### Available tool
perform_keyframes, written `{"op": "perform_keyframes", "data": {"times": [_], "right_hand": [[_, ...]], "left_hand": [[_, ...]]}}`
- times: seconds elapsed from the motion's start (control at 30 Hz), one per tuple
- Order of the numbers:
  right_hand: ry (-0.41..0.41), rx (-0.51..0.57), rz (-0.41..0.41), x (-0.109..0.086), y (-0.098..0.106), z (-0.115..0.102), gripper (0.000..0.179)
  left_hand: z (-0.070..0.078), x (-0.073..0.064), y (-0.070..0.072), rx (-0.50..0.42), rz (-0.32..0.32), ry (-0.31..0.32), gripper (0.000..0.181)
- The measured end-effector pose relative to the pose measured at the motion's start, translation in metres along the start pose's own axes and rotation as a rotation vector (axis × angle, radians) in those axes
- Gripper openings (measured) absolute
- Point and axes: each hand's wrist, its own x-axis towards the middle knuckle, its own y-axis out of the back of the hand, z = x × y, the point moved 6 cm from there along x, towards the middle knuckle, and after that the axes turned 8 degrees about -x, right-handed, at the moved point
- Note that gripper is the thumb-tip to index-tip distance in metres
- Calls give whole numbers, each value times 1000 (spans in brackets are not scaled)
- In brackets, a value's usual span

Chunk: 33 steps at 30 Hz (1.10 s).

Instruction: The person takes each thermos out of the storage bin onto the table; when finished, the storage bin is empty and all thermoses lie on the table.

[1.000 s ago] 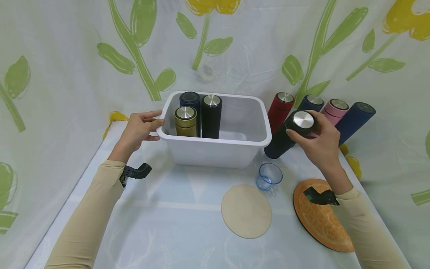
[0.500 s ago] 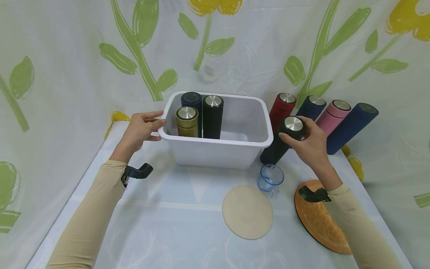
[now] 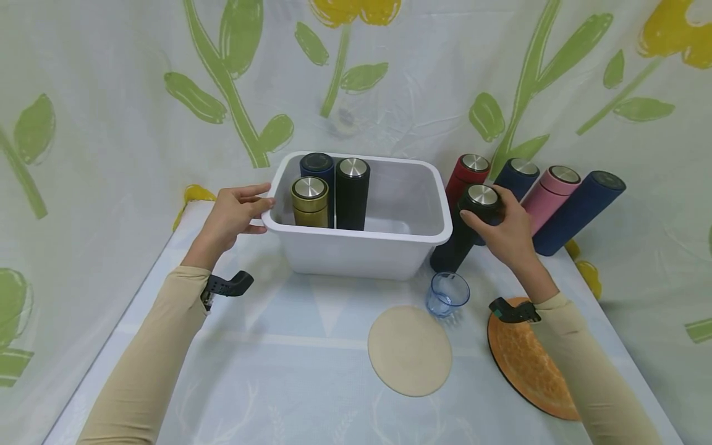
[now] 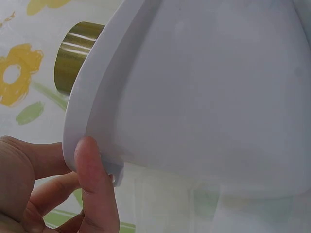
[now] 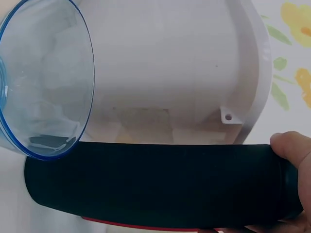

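Note:
My left hand (image 3: pixel 230 213) pinches the left rim of a white plastic tub (image 3: pixel 356 254); the left wrist view has the thumb (image 4: pixel 93 170) on the rim's outer side. In the tub's left part stand a gold thermos (image 3: pixel 309 209), a navy thermos (image 3: pixel 317 162) and a black thermos (image 3: pixel 353 194). My right hand (image 3: pixel 508 228) grips another black thermos (image 3: pixel 456 242) around its top, just right of the tub. Its silver lid faces up, and its base is close behind a clear blue glass (image 3: pixel 447 295). Part of its upper body is hidden by the hand.
Behind the held thermos stand a red thermos (image 3: pixel 466 173), a navy thermos (image 3: pixel 517 176), a pink thermos (image 3: pixel 550 193) and a taller blue one (image 3: pixel 578 213). A round beige mat (image 3: pixel 410 351) and an orange-brown round board (image 3: pixel 528 364) lie nearer, the board partly under the right forearm.
My right hand has brought the black thermos left, nearer the tub, uncovering more of the pink and blue thermoses. Lately its top has shifted slightly back. The left hand stays on the rim.

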Motion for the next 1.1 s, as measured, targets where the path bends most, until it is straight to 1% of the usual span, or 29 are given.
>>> {"op": "perform_keyframes", "data": {"times": [0.2, 0.37, 0.47, 0.77, 1.1], "right_hand": [[-20, -3, -19, -1, 0, 0, 71], [-64, -4, -47, -3, 2, 1, 82], [-68, -16, -51, -5, 4, 0, 89], [-30, -60, -28, -8, 16, -9, 91], [35, -84, 28, -9, 27, -21, 90]], "left_hand": [[0, -1, 0, -1, -4, -1, 53], [0, -1, -1, -4, -8, -1, 53], [0, -1, -1, -1, -7, -3, 53], [-1, 0, 1, -2, 0, 4, 53], [0, 0, 0, -1, 5, 4, 52]]}}
